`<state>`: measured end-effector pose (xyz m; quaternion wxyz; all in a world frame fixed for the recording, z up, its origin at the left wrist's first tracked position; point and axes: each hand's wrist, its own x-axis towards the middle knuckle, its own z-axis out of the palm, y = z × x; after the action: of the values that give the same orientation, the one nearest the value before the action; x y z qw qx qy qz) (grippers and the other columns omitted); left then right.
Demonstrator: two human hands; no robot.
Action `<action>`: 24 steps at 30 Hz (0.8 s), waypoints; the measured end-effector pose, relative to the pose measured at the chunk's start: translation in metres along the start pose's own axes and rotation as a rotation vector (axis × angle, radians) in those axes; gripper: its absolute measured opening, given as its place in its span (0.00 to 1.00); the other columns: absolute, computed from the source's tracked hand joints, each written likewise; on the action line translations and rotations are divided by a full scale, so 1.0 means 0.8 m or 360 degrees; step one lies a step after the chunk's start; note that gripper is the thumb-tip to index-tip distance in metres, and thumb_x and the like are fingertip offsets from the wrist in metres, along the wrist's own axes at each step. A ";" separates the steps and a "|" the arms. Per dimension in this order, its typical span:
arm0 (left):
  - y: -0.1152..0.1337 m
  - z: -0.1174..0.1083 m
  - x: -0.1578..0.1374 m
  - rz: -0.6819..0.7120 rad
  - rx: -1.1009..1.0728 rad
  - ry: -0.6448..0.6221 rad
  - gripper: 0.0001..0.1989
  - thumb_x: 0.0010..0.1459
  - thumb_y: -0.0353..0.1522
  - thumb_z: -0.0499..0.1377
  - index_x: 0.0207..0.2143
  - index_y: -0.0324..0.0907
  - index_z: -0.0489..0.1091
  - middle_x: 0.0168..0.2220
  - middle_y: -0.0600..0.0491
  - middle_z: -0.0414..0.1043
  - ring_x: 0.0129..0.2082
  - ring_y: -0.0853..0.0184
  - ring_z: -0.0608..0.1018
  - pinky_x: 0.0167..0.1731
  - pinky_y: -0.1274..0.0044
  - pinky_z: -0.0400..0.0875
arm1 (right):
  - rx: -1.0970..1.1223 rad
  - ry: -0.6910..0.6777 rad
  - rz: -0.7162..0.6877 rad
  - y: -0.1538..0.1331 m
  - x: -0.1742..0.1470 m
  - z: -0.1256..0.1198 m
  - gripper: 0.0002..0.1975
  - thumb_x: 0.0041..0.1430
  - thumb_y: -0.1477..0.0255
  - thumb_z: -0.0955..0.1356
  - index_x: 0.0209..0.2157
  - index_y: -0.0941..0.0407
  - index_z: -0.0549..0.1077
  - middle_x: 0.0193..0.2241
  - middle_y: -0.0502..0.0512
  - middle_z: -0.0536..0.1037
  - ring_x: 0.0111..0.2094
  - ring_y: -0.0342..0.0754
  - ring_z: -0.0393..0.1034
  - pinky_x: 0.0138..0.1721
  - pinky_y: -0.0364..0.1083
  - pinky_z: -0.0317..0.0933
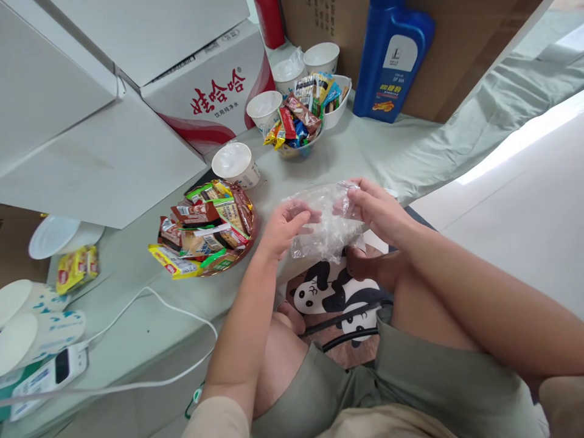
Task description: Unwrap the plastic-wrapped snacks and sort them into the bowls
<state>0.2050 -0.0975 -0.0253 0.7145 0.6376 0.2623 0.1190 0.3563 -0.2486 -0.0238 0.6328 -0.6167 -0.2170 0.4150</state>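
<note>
A crinkled clear plastic bag [329, 228] is stretched between my two hands above my lap. My left hand [288, 226] grips its left side, with fingertips partly behind the film. On the other side, my right hand [375, 207] pinches the bag's upper right edge between thumb and fingers. Whether anything lies inside the bag I cannot tell. Nearest to my left hand on the table stands a round, gold-rimmed dish [250, 234] heaped with wrapped snacks [201, 228].
Farther back are a clear bowl [298, 151] of wrapped sweets, several paper cups [235, 164] and a blue jug [387, 67]. White boxes [205, 91] line the back left. A white cable [182, 311] crosses the left side. Below, a panda-printed bag [314, 292] sits between my legs.
</note>
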 end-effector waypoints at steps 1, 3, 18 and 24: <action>-0.003 0.003 0.002 -0.0030 -0.0007 0.0083 0.14 0.51 0.40 0.66 0.35 0.43 0.67 0.33 0.53 0.80 0.33 0.65 0.83 0.27 0.79 0.72 | 0.0041 -0.0039 0.0073 0.002 0.001 0.002 0.13 0.55 0.61 0.72 0.40 0.50 0.71 0.31 0.50 0.79 0.35 0.48 0.74 0.40 0.49 0.69; -0.007 0.005 0.006 -0.0021 0.0021 0.0206 0.15 0.51 0.40 0.65 0.36 0.43 0.66 0.29 0.55 0.78 0.25 0.69 0.80 0.19 0.83 0.66 | -0.0037 -0.0141 0.0197 0.004 0.003 0.005 0.11 0.52 0.67 0.74 0.37 0.51 0.73 0.30 0.51 0.78 0.32 0.47 0.73 0.37 0.48 0.69; -0.015 -0.025 -0.010 -0.0101 -0.0288 -0.0250 0.14 0.48 0.37 0.68 0.38 0.42 0.75 0.24 0.57 0.74 0.17 0.74 0.71 0.17 0.81 0.61 | -0.0090 -0.0096 0.0006 0.002 0.006 0.012 0.04 0.45 0.70 0.71 0.26 0.53 0.74 0.18 0.47 0.68 0.20 0.42 0.62 0.23 0.44 0.61; -0.017 -0.022 -0.001 0.0007 -0.0312 0.0042 0.16 0.48 0.45 0.62 0.24 0.40 0.72 0.27 0.52 0.73 0.28 0.69 0.73 0.28 0.78 0.68 | 0.0054 -0.0037 -0.0313 0.016 0.024 -0.004 0.08 0.46 0.65 0.67 0.28 0.52 0.77 0.44 0.56 0.78 0.48 0.55 0.72 0.48 0.55 0.68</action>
<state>0.1926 -0.0851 -0.0393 0.7696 0.5636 0.2575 0.1541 0.3660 -0.2368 -0.0413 0.6783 -0.5767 -0.2766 0.3615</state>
